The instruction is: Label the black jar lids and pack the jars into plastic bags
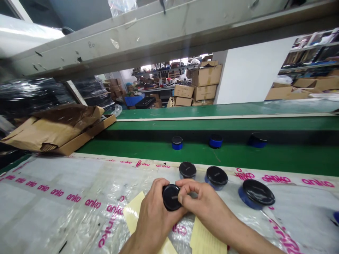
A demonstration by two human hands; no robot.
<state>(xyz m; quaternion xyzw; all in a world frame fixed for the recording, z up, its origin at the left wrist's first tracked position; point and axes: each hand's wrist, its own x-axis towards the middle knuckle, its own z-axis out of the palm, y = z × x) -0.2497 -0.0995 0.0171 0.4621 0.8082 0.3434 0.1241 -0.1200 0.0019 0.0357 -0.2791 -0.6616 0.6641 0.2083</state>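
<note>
Cupping a round container with a glossy black lid (171, 198), the left hand (154, 212) is closed around its side, thumb and fingers against the edge. The right hand (208, 203) is narrow, thumb and forefinger drawn together at the lid's right side, beside a small pale mark; whether anything thin is pinched between them cannot be told. The held container is tilted, lid toward the camera, above a work surface covered in clear plastic film (87, 176) printed in pink with "anko". One yellow sheet (132, 211) lies partly under the left forearm and a second yellow sheet (208, 240) extends below the right forearm; both bear print or reflections too blurred to read. Beyond the hands and to the right, three black-lidded containers with blue sides stand apart on the film: a near-centre unit (188, 170), a middle unit (216, 176) and a right-hand unit (256, 193). A blue object (336, 216) is cut off by the right edge of view. Farther back, a green surface (140, 145) carries three more units, spaced apart: a left rear unit (177, 143), a centre rear unit (215, 141) and a right rear unit (257, 140). At far left, brown paper (60, 123) rests in a cardboard tray (87, 135).
</note>
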